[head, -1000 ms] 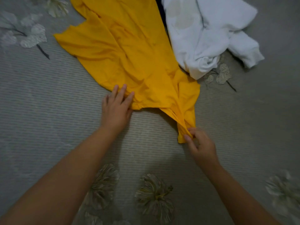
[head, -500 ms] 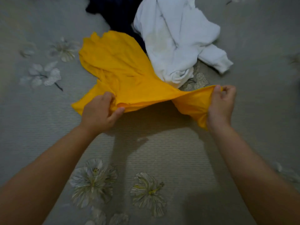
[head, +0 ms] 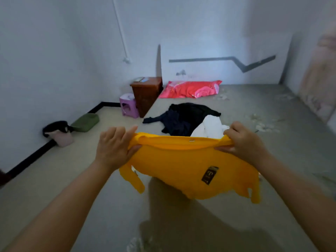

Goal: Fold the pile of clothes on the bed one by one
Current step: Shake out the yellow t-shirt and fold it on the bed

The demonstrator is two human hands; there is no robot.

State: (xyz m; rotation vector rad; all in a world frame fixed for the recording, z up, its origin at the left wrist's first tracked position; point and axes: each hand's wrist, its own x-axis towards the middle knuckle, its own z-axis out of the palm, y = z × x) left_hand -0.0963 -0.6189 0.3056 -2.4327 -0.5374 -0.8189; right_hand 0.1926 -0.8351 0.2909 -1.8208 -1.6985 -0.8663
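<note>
Gripped at both shoulders by the left hand [head: 116, 148] and right hand [head: 243, 142], the yellow shirt [head: 181, 170] is now being held lifted clear of the bed [head: 272, 110], spread between the grip for folding.

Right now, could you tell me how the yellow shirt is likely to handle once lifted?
Probably floppy: the yellow shirt sags between the left hand and right hand, sleeves dangling. Likely light, since pinches at the shoulders carry it. It should drape flat on the bed.
</note>
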